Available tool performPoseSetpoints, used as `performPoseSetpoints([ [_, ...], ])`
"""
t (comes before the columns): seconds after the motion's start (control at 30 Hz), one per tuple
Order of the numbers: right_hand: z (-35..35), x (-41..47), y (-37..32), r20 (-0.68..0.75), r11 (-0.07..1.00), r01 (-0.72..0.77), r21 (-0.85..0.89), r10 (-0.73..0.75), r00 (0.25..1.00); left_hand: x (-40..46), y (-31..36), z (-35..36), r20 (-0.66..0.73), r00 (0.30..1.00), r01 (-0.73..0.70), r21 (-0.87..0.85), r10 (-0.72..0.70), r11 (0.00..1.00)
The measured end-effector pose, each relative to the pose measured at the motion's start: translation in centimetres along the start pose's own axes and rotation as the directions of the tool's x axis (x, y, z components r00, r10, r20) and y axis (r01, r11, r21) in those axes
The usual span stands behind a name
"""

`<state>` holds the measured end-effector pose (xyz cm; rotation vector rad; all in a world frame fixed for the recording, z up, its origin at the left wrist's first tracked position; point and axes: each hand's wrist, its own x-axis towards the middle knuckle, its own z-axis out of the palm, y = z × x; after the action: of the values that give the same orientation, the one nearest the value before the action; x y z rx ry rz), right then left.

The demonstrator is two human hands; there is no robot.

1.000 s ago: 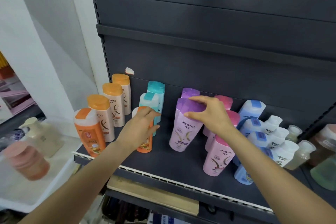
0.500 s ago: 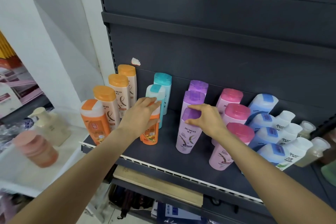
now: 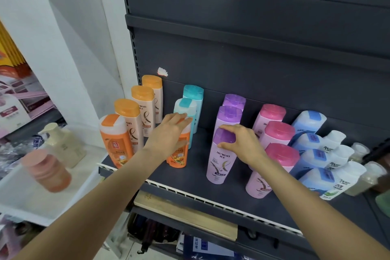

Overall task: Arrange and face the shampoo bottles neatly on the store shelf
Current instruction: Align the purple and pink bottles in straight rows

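Before you stands the dark grey metal store shelf (image 3: 211, 177), and the plastic shampoo bottles stand on it in rows by cap colour: orange, teal, purple, pink, blue. Your left hand (image 3: 168, 133) lies with straight fingers over the top of the small orange bottle with white cap (image 3: 178, 159). Your right hand (image 3: 242, 143) pinches the cap of the front lilac bottle with purple cap (image 3: 220, 162), near the shelf's front edge.
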<state>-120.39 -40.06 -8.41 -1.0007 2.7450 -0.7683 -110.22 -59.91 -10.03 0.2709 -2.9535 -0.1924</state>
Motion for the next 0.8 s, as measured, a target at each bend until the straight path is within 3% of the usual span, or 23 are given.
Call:
performPoseSetpoints([
  [0.2, -0.8, 0.2, -0.1, 0.037, 0.998, 0.014, 0.063, -0.017, 0.999, 0.0, 0.2, -0.2, -0.006, 1.0, 0.015, -0.009, -0.015, 1.0],
  [0.3, -2.3, 1.4, 0.2, -0.105, 0.992, 0.042, 0.12, -0.029, 0.994, 0.5, 0.3, -0.7, -0.055, 0.998, 0.027, -0.069, -0.031, 0.997],
  [0.37, -3.3, 2.6, 0.6, -0.146, 0.997, 0.049, 0.058, -0.041, 0.988, 1.5, 0.2, -1.1, -0.09, 0.995, 0.027, -0.118, -0.037, 0.993],
  [0.5, -3.8, 5.6, 1.6, -0.059, 0.998, 0.021, -0.065, -0.025, 0.998, 4.0, -0.7, -1.6, -0.082, 0.993, 0.063, -0.184, -0.079, 0.981],
  [0.67, -2.5, 7.9, 2.4, 0.125, 0.996, -0.042, -0.083, 0.053, 0.991, 5.6, -1.9, -1.2, 0.081, 0.995, 0.079, -0.177, -0.066, 0.981],
  [0.8, -1.9, 9.0, 2.9, 0.107, 0.995, -0.049, -0.085, 0.058, 0.992, 5.9, -2.2, -1.3, 0.156, 0.982, 0.137, -0.217, -0.104, 0.966],
])
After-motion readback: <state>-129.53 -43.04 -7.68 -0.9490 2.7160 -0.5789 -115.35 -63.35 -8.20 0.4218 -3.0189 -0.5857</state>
